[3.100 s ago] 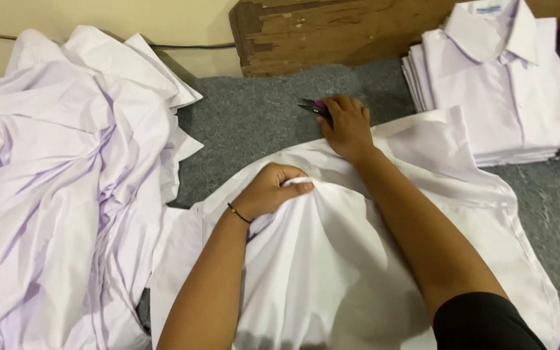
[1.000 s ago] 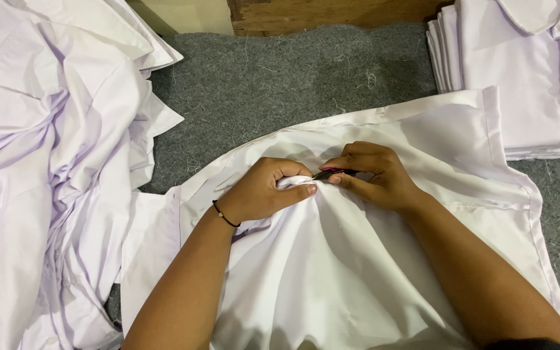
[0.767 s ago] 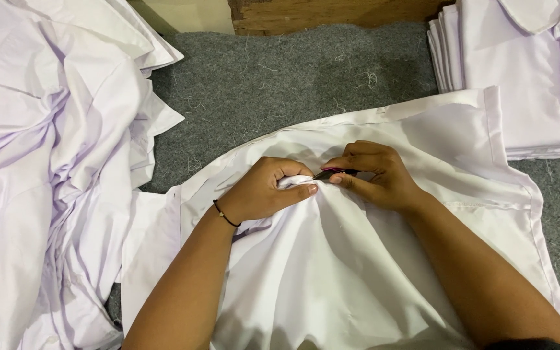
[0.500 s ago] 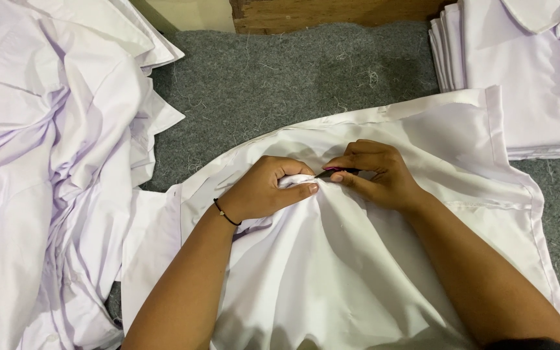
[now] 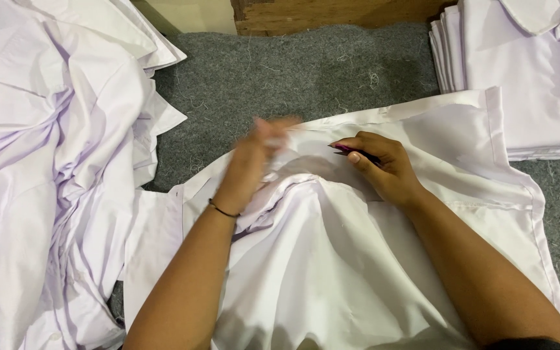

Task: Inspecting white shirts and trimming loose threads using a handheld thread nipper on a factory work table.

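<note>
Shirt [image 5: 332, 272], white, thin and limp, best pinched at a seam; right hand [image 5: 384, 170] closed on small purple-tipped tool [image 5: 352, 152]; left hand [image 5: 257, 162] blurred, grip unreadable.

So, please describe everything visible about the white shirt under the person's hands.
The white shirt looks like thin woven cotton, creased and spread loosely over the grey felt surface. One edge curves along the top. The blurred left hand touches bunched fabric near the middle; the right hand, holding a small dark tool, rests on it.
</note>
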